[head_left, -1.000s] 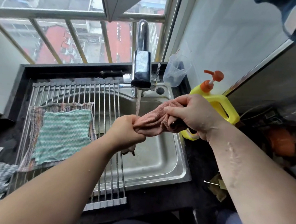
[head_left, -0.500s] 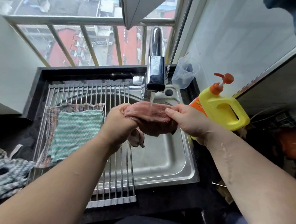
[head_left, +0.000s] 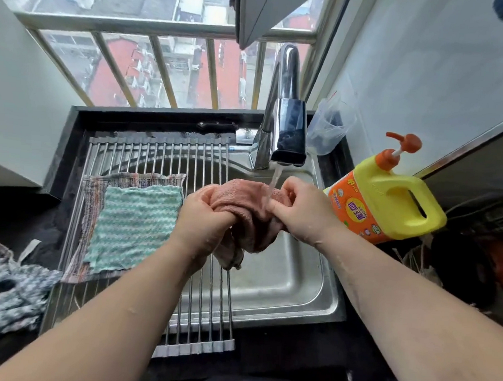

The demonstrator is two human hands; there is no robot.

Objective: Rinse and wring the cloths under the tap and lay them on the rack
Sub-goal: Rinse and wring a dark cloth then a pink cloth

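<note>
1. Pink cloth [head_left: 243,201]: bunched and held over the sink [head_left: 335,300], directly beneath the tap [head_left: 287,127]. The water stream [head_left: 275,177] falls on its right part. A loose tail hangs below the left hand [head_left: 203,219], at the rack's right edge.
2. Left hand: fingers [head_left: 213,214] curled tightly round the cloth's left end.
3. Right hand [head_left: 299,211]: thumb and fingers [head_left: 279,205] pinch the cloth's right end, with one finger lying along the fabric where the stream lands.
4. Rack [head_left: 199,320]: a rod rack spanning the sink's left side. A green wavy cloth [head_left: 134,226] lies flat on a striped cloth [head_left: 96,185] toward the rack's left edge. The rods nearer the right edge are bare.
5. Progress (judged): two cloths appear finished and laid out. The pink one is at the rinsing stage, so wringing and laying it on the bare rods remain.
6. Patterned fabric [head_left: 7,298]: heaped at the left edge of the surface [head_left: 292,357]. Whether it also awaits rinsing cannot be told.
7. Detergent bottle [head_left: 383,202]: upright just beside the sink's right edge. A clear plastic cup [head_left: 329,130] stands at the far right corner.
</note>
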